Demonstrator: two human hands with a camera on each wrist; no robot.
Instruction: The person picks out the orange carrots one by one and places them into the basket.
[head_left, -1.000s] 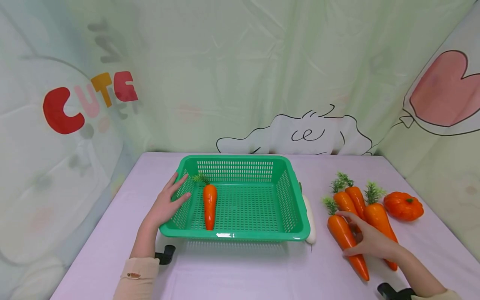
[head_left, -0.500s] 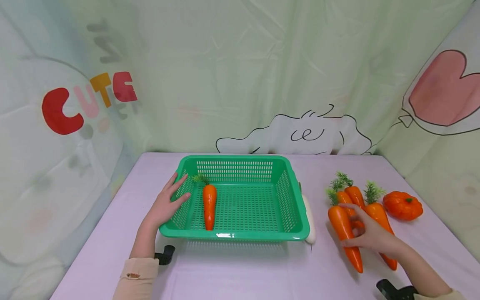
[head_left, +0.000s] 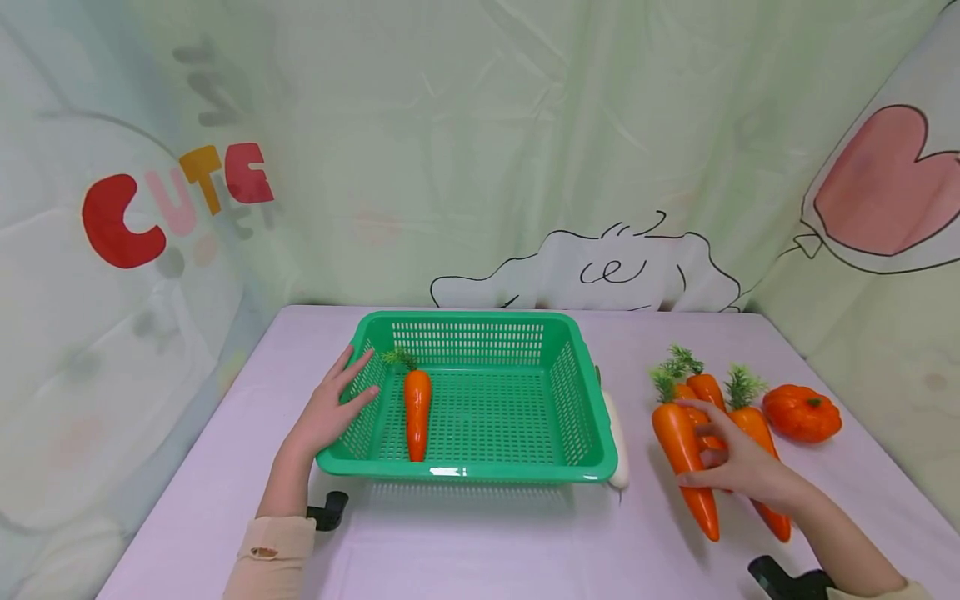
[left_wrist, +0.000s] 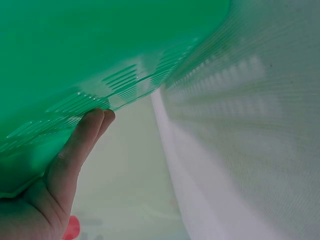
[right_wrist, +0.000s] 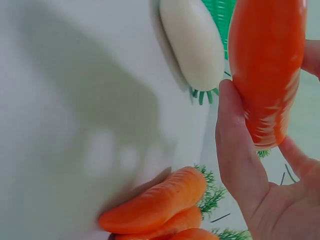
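On the pale lilac cloth (head_left: 480, 550), with the basket's centre as the dial and twelve at the far edge, the work looks early: one orange carrot (head_left: 417, 412) lies inside the green basket (head_left: 525, 472) toward nine o'clock, a second carrot (head_left: 675, 433) is in the right hand (head_left: 738, 471) between three and four, outside the basket, and three loose carrots (head_left: 706, 388) lie just past it near three. The person's right hand pinches the second carrot between thumb and fingers, apparently raised off the cloth. The left hand (head_left: 330, 412) is spread at the basket's nine o'clock rim, fingers extended against the side. A white radish (head_left: 617, 442) lies just beside the outer wall at about three, and a pumpkin (head_left: 802, 414) sits past the loose carrots, so neither is inside. The carrots look like glossy moulded plastic, tapered, faintly ridged, with feathery green tufts; the pumpkin is squat and lobed, the radish smooth, the basket thin-walled and pierced with slots
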